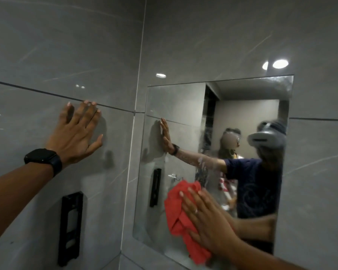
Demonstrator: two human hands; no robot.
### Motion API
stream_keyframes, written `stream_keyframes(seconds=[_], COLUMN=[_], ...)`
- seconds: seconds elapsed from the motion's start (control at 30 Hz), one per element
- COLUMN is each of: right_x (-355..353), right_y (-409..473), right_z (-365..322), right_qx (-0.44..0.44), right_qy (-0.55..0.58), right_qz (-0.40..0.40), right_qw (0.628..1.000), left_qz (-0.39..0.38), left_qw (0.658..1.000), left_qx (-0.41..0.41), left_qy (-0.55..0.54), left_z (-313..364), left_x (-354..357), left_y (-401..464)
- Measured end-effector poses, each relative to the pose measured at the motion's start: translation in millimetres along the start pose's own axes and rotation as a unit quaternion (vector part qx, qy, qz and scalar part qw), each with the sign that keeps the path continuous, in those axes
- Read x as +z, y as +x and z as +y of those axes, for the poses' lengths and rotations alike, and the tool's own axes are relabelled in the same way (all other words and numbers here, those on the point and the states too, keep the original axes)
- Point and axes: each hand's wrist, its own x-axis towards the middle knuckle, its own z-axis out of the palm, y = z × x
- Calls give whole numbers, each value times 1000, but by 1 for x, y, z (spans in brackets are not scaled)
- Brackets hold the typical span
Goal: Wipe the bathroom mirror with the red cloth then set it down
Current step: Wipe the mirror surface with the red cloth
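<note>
The red cloth [180, 221] is pressed flat against the lower part of the mirror [176, 106] by the right hand [205, 221], fingers extended over it. The left hand [77, 133] is spread wide against the grey wall tile [37, 45]

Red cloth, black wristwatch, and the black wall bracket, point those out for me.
red cloth [179, 215]: head view, on the bunched fabric left of the fingers.
black wristwatch [41, 155]: head view, on the watch face.
black wall bracket [70, 228]: head view, on the middle of the frame.

right hand [207, 221] pressing red cloth [180, 221], seemingly smeared mirror [176, 106]
</note>
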Motion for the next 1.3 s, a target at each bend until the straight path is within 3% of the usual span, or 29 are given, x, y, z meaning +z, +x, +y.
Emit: stream_keyframes(seconds=[0.07,0.17,0.23,0.43,0.73,1.0,1.13,1.3], right_x=[-27,-80,-106,-115,-12,104,117,80], right_y=[25,80,110,169,206,96,42,-30], right_z=[46,121,154,147,14,-139,-151,-97], right_qx=[70,186,254,280,128,-49,-110,-151], right_qy=[6,-42,-27,4,-13,22,-1,-46], right_qz=[-14,54,60,73,22,-105,-100,-72], right_qw=[997,980,965,957,991,993,989,985], left_qz=[2,5,5,18,-26,-35,-43,-25], left_qw=[1000,1000,1000,1000,999,998,998,999], left_qx=[0,-1,-5,-5,9,16,17,8], left_qy=[3,4,3,4,30,48,49,24], left_z=[-1,-2,-2,-2,-1,-5,-3,-1], left_x=[2,6,8,13,3,10,5,4], left_y=[1,1,1,2,1,3,2,2])
